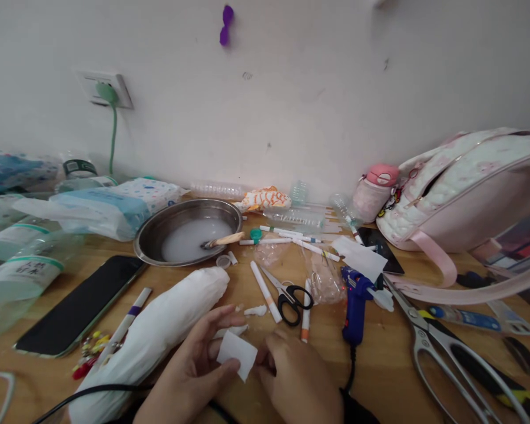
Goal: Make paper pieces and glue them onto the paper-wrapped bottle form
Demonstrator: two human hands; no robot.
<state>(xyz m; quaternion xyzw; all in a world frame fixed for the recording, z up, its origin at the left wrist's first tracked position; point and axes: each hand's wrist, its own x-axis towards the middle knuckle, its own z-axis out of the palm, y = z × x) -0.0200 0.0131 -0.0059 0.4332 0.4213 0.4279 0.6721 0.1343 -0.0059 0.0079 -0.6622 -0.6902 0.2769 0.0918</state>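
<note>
L hand (198,356): thumb + fingers pinch small white paper (238,352) | R hand (294,371): fingers curled in by paper's R edge, can't tell if holding | paper btwn hands, L closest, tipped; long side hard to tell

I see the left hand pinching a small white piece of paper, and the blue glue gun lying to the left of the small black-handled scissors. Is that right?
Not quite: the blue glue gun lies to the right of the small black-handled scissors, as the head view shows. The left hand is indeed pinching a small white piece of paper.
</note>
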